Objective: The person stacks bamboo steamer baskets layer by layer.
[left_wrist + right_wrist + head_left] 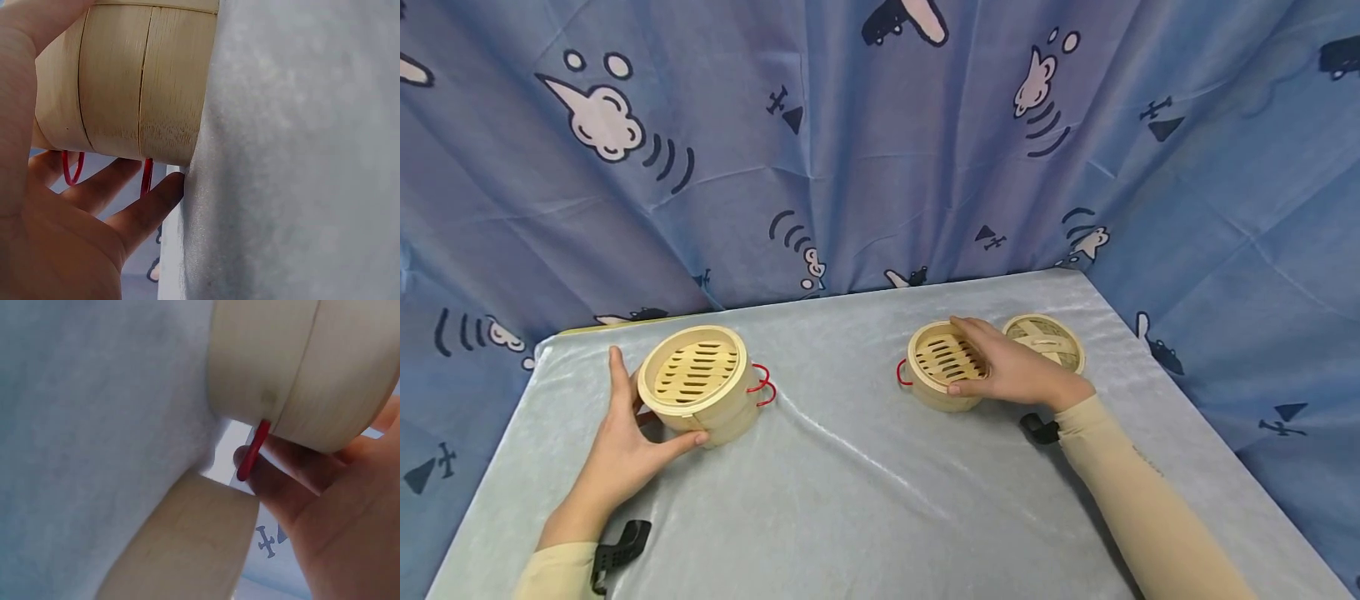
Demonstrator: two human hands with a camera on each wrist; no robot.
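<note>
On the left side of the table stands a two-tier bamboo steamer (730, 421) with a slatted floor and red handles (771, 392) facing right. My left hand (617, 454) grips it, thumb on the near wall and fingers around the left and far side. In the left wrist view, fingers (150, 206) curve behind the tiers near two red loops. A smaller-looking single bamboo steamer (936, 396) sits right of centre, with a red handle (901, 372) on its left. My right hand (1018, 367) holds its right side between thumb and fingers.
A round woven bamboo lid (1063, 337) lies behind the right hand, partly hidden by it. Grey-white cloth (850, 517) covers the table. Blue printed curtains (880, 167) hang along the back and sides. Black wrist mounts (625, 546) show below the hands.
</note>
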